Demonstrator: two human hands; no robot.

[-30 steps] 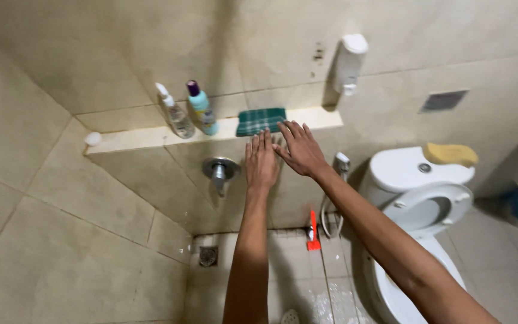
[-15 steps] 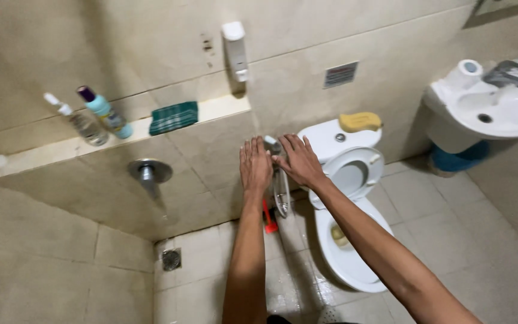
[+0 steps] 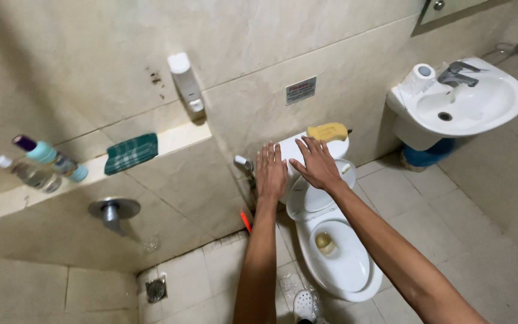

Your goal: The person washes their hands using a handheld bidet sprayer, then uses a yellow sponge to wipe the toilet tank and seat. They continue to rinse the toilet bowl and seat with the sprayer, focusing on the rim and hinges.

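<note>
right now both hands are out flat, fingers spread, nothing grasped, so each grip is released. left hand (image 3: 270,173) hovers in front of the white toilet (image 3: 337,264), at the left edge of its tank (image 3: 290,150), palm down; can't tell if it touches. right hand (image 3: 317,164) is just beside it, over the tank front and the raised lid (image 3: 316,195), fingertips pointing up toward the yellow sponge (image 3: 327,131) lying on the tank top, near but apart from it. toilet bowl is open below the forearms, w/ yellowish water in it. left of the left hand a metal bidet sprayer (image 3: 244,164) hangs at the wall, and an orange-red handle (image 3: 245,222) leans lower down by the tiles. further left: tiled ledge (image 3: 175,137) w/ a folded green checked cloth (image 3: 130,153) and two bottles (image 3: 43,162) lying tilted, a metal wall fitting (image 3: 114,210) under it, floor drain (image 3: 156,290) below. white dispenser (image 3: 186,81) is fixed on the wall above the ledge. far right, well apart: white sink (image 3: 487,108) w/ tap (image 3: 458,73) and a paper roll (image 3: 418,78) on its rim, blue thing (image 3: 430,155) under it. a perforated white shoe (image 3: 304,305) shows at the bottom edge.
</note>
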